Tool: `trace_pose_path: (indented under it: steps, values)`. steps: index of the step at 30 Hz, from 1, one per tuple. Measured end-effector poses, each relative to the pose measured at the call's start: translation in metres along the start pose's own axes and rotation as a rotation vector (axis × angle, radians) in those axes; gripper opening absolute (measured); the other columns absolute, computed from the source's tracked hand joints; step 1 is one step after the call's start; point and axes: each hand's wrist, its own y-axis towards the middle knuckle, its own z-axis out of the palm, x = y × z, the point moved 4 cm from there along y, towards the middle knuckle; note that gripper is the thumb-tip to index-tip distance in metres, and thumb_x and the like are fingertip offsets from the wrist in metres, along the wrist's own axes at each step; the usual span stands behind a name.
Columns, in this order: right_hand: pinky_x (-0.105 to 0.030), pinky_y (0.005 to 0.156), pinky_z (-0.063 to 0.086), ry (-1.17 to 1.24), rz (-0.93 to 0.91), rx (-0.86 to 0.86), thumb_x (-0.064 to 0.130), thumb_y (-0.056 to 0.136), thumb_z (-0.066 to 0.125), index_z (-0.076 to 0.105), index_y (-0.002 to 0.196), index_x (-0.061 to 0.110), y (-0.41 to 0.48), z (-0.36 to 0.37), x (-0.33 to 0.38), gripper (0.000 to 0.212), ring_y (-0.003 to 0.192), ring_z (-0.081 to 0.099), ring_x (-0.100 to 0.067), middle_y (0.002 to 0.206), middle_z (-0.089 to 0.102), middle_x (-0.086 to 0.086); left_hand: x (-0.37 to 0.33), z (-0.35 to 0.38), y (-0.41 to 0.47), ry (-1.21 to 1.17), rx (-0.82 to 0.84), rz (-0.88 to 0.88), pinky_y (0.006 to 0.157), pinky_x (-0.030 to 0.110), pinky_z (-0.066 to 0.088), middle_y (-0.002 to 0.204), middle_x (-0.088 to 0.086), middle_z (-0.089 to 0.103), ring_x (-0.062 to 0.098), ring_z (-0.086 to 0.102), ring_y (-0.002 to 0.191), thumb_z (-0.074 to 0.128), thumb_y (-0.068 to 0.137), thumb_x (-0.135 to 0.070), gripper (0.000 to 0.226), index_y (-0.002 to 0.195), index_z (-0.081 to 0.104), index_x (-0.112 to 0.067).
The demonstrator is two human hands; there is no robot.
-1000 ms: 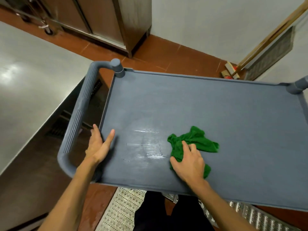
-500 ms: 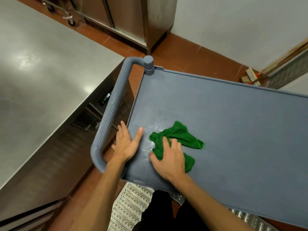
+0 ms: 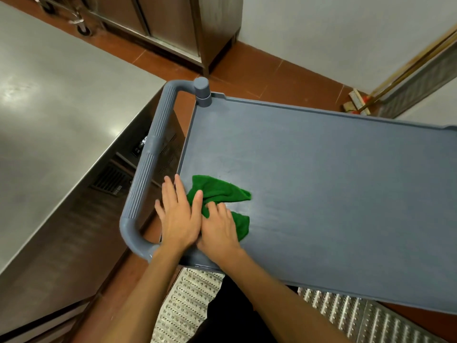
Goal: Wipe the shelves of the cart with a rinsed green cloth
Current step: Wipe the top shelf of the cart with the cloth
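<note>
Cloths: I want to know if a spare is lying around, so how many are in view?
1. The green cloth lies on the cart's top shelf near its handle end, under the right hand. Lower shelves are hidden.

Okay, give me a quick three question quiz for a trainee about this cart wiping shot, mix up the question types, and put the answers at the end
1. True or false: the green cloth lies on the cart's top shelf.
2. Which hand presses the cloth? A) left hand B) right hand
3. Fill in: the cloth is near the shelf end that carries the ribbed grey ____.

Key: 1 true. 2 B; the left hand lies flat at the shelf edge, beside the cloth. 3 handle.
</note>
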Motion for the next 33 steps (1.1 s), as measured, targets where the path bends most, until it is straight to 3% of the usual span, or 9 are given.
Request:
trace_pose_path:
  steps: [3, 4, 8, 21, 24, 27, 30, 33]
  values:
    - [-0.04, 0.083, 0.048, 0.033, -0.006, -0.041, 0.03, 0.086, 0.059, 0.062, 0.12, 0.024, -0.003, -0.003, -0.005, 0.035, 0.093, 0.05, -0.028, 0.104, 0.056, -0.008, -0.002, 0.008, -0.031, -0.041, 0.013, 0.063, 0.125, 0.042, -0.005, 0.172, 0.002, 0.002, 0.013, -0.005, 0.158, 0.01, 0.095, -0.068, 0.084, 0.164, 0.006, -0.02]
    - [-0.041, 0.082, 0.049, 0.035, -0.008, -0.055, 0.029, 0.084, 0.061, 0.064, 0.116, 0.024, -0.005, -0.005, -0.009, 0.033, 0.092, 0.051, -0.028, 0.102, 0.056, -0.009, 0.002, 0.012, -0.033, -0.03, 0.031, 0.042, 0.125, 0.043, -0.004, 0.172, 0.003, 0.003, 0.013, -0.005, 0.158, 0.007, 0.093, -0.07, 0.087, 0.164, 0.006, -0.02]
    - [-0.036, 0.073, 0.05, 0.057, 0.022, -0.069, 0.037, 0.06, 0.088, 0.068, 0.112, 0.03, -0.023, -0.013, -0.046, 0.056, 0.086, 0.056, -0.027, 0.096, 0.058, -0.008, 0.008, 0.02, -0.025, 0.084, 0.029, 0.013, 0.125, 0.047, -0.002, 0.172, 0.003, 0.005, 0.014, -0.004, 0.158, 0.004, 0.09, -0.074, 0.091, 0.164, 0.008, -0.021]
    - [-0.032, 0.063, 0.05, 0.022, 0.268, -0.209, 0.028, 0.05, 0.092, 0.075, 0.103, 0.03, -0.102, -0.068, -0.222, 0.056, 0.08, 0.059, -0.028, 0.092, 0.06, -0.008, 0.014, 0.03, -0.022, 0.135, -0.036, -0.057, 0.125, 0.055, 0.009, 0.169, 0.012, 0.02, 0.024, 0.012, 0.157, 0.019, 0.093, -0.071, 0.093, 0.16, 0.021, -0.006]
    - [-0.033, 0.064, 0.05, 0.027, 0.307, -0.24, 0.027, 0.056, 0.09, 0.073, 0.108, 0.03, -0.118, -0.076, -0.249, 0.054, 0.083, 0.058, -0.028, 0.093, 0.059, -0.007, -0.007, 0.039, -0.029, 0.195, -0.037, -0.068, 0.125, 0.058, 0.008, 0.169, 0.013, 0.019, 0.027, 0.011, 0.157, 0.015, 0.089, -0.076, 0.098, 0.16, 0.025, -0.009]
    - [-0.034, 0.066, 0.049, 0.039, 0.318, -0.259, 0.026, 0.061, 0.087, 0.071, 0.11, 0.029, -0.128, -0.08, -0.263, 0.052, 0.085, 0.057, -0.028, 0.094, 0.058, -0.007, -0.058, 0.07, -0.045, 0.184, 0.049, 0.029, 0.125, 0.057, 0.008, 0.17, 0.012, 0.016, 0.027, 0.01, 0.158, 0.014, 0.082, -0.082, 0.105, 0.16, 0.029, -0.012]
    - [-0.036, 0.069, 0.051, 0.049, 0.31, -0.262, 0.027, 0.063, 0.087, 0.07, 0.114, 0.028, -0.134, -0.083, -0.272, 0.053, 0.087, 0.057, -0.029, 0.097, 0.059, -0.008, -0.119, 0.112, -0.075, 0.175, 0.162, 0.176, 0.125, 0.055, 0.009, 0.17, 0.014, 0.011, 0.025, 0.007, 0.158, 0.022, 0.071, -0.098, 0.122, 0.161, 0.025, -0.016]
    - [-0.038, 0.074, 0.051, 0.058, 0.322, -0.262, 0.027, 0.065, 0.085, 0.07, 0.117, 0.028, -0.14, -0.087, -0.285, 0.054, 0.09, 0.057, -0.03, 0.099, 0.059, -0.009, -0.157, 0.152, -0.106, 0.263, 0.318, 0.202, 0.124, 0.05, 0.005, 0.17, 0.013, -0.007, 0.027, -0.007, 0.158, 0.044, 0.046, -0.108, 0.153, 0.163, -0.002, -0.022]
